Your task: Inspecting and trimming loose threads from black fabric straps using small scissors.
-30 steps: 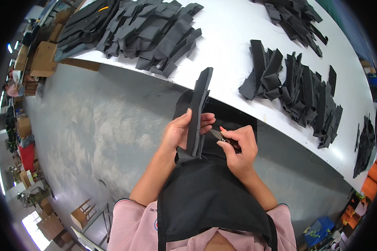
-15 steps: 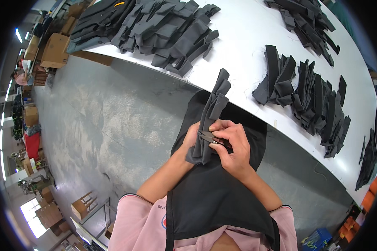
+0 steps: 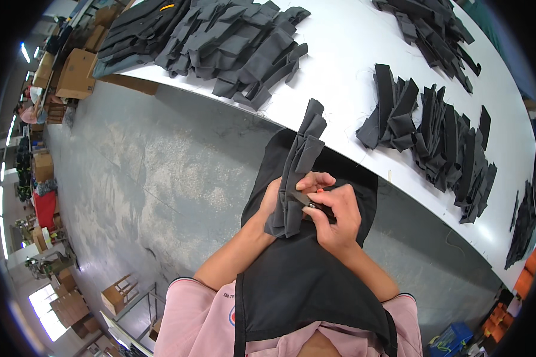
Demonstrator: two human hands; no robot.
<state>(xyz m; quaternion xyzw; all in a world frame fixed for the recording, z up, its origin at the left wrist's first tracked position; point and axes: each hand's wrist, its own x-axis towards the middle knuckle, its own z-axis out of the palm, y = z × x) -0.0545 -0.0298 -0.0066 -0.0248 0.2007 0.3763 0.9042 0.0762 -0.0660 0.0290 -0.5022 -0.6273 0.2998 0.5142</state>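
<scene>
My left hand point(image 3: 270, 199) is wrapped round a bundle of folded dark grey fabric strips point(image 3: 304, 149), its fingertips showing on the bundle's right side. The strips stand out away from me, their far end near the table edge. In my right hand point(image 3: 343, 219) is a small pair of thread snips point(image 3: 304, 200), pinched between thumb and fingers. Its metal blades point left at the strips, close against the fabric. Whether a thread lies between the blades is too small to tell.
A white table point(image 3: 333, 77) spans the far side, its edge slanting down to the right. Heaps of grey strips point(image 3: 232, 47) and more strip bundles point(image 3: 452, 149) lie on it. Cardboard boxes point(image 3: 77, 72) stand far left; a blue crate point(image 3: 452, 340) sits on the floor at lower right.
The snips' blades were spread apart and now look closed together. My right hand has turned and shifted slightly to the right. The left hand keeps its hold on the strips.
</scene>
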